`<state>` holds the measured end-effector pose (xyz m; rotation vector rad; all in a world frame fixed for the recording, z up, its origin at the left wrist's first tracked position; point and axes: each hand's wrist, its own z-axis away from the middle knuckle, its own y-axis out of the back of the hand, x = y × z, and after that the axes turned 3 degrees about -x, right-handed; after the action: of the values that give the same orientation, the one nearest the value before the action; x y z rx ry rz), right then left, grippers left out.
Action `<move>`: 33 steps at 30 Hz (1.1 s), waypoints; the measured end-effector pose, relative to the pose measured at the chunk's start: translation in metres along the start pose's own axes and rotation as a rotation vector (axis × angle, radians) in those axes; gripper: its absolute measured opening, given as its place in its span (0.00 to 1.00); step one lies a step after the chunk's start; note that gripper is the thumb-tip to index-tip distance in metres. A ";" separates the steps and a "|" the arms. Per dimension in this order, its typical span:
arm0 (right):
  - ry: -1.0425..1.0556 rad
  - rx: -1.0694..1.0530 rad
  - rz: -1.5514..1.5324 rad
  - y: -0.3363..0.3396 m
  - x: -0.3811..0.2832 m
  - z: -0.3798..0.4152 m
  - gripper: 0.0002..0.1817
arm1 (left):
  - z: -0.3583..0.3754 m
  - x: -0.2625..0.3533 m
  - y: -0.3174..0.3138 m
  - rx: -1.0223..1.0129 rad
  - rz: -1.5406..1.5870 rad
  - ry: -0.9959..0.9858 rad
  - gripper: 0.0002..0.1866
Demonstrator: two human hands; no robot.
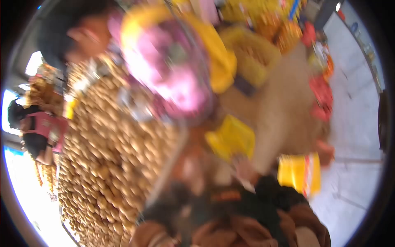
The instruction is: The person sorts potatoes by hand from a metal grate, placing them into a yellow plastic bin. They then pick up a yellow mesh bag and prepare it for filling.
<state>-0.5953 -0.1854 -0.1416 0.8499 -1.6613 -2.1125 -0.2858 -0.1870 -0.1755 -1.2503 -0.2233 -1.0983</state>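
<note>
A yellow container [232,138], blurred, is in the middle of the view. My right hand [243,168] is at its lower edge and appears to grip it. A blurred patch left of it looks like my left hand [192,166], near the rim of the heap; its fingers are smeared, and nothing can be made out in it. A large heap of round, brown, potato-like items [111,164] fills the left side.
A person in pink and yellow [164,61] leans close in front. Another person [88,35] is at the upper left, and one in pink [43,125] stands far left. A yellow bag [299,173] and red bags [321,96] lie right. Behind is a yellow crate [263,47].
</note>
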 end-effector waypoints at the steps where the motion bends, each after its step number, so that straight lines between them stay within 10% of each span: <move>1: 0.017 -0.037 -0.095 -0.014 0.007 -0.010 0.33 | 0.008 0.007 -0.009 -0.081 -0.110 -0.100 0.17; 3: 0.038 0.000 -0.291 -0.029 0.012 -0.018 0.26 | 0.016 0.020 -0.031 -0.363 -0.071 -0.349 0.15; 5: -0.042 -0.231 -0.260 -0.014 0.009 -0.026 0.26 | -0.003 0.056 -0.073 -1.373 0.623 -0.395 0.13; 7: -0.036 -0.189 -0.194 -0.006 0.012 -0.037 0.26 | -0.005 0.090 -0.111 -2.087 0.621 -0.161 0.13; 10: -0.051 -0.093 -0.201 0.015 -0.005 -0.040 0.24 | 0.037 0.102 -0.118 -2.510 0.462 -0.208 0.14; 13: -0.020 0.116 -0.572 0.085 -0.041 -0.037 0.18 | 0.122 0.067 -0.050 -3.135 2.152 -0.037 0.14; 14: -0.028 0.192 -0.702 0.095 -0.047 -0.043 0.15 | 0.153 0.063 -0.028 -3.012 2.920 0.108 0.14; 15: -0.036 0.267 -0.833 0.107 -0.052 -0.049 0.12 | 0.198 0.070 -0.015 -1.617 4.173 0.395 0.13; 17: 0.158 0.482 -0.818 0.201 -0.087 -0.053 0.12 | 0.238 0.110 -0.065 -1.781 3.962 1.224 0.09; 22: 0.725 1.057 -0.321 0.415 -0.153 -0.010 0.18 | 0.328 0.194 -0.109 -1.926 2.991 1.894 0.12; 27: 1.026 1.258 0.084 0.515 -0.194 0.043 0.21 | 0.432 0.283 -0.248 -1.756 2.339 2.029 0.19; 29: 1.047 1.256 0.167 0.533 -0.203 0.051 0.21 | 0.433 0.302 -0.300 -1.573 1.943 2.447 0.17; 33: 1.048 1.215 0.259 0.547 -0.217 0.052 0.21 | 0.495 0.357 -0.374 -0.774 2.340 1.903 0.38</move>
<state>-0.5200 -0.1676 0.4435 1.5102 -2.0124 -0.0931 -0.1873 0.0673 0.4862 0.1312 2.5093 0.3497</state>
